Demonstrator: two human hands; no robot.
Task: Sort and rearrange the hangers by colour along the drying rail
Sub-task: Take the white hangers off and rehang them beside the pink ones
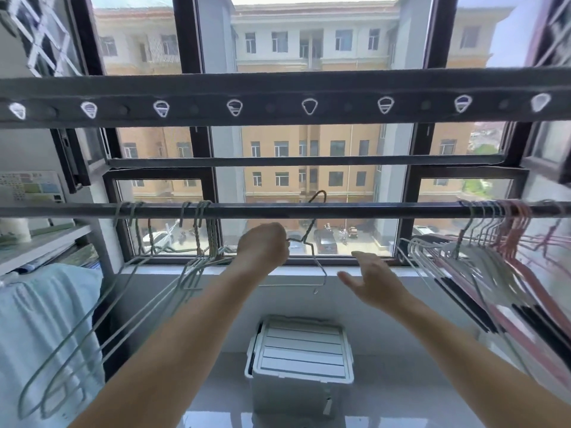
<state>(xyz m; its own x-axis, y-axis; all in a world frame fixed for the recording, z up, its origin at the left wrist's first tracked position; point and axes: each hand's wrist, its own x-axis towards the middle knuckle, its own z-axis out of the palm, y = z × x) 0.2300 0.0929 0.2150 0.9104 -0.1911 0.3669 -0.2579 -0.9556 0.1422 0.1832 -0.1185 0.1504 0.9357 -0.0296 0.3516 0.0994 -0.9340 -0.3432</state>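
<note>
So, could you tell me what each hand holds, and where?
Left hand grips the wire hanger at its shoulder, below the neck; right hand holds nothing.

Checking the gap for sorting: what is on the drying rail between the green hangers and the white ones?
Head view: only one wire hanger, gripped by the left hand, its hook up at the rail; otherwise bare.

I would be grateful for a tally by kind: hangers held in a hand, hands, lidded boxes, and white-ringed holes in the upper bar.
Held hanger, gripped by the left hand: 1
Hands, with the right hand open: 2
Lidded box: 1
White-ringed holes in the upper bar: 8
Total: 12
</note>
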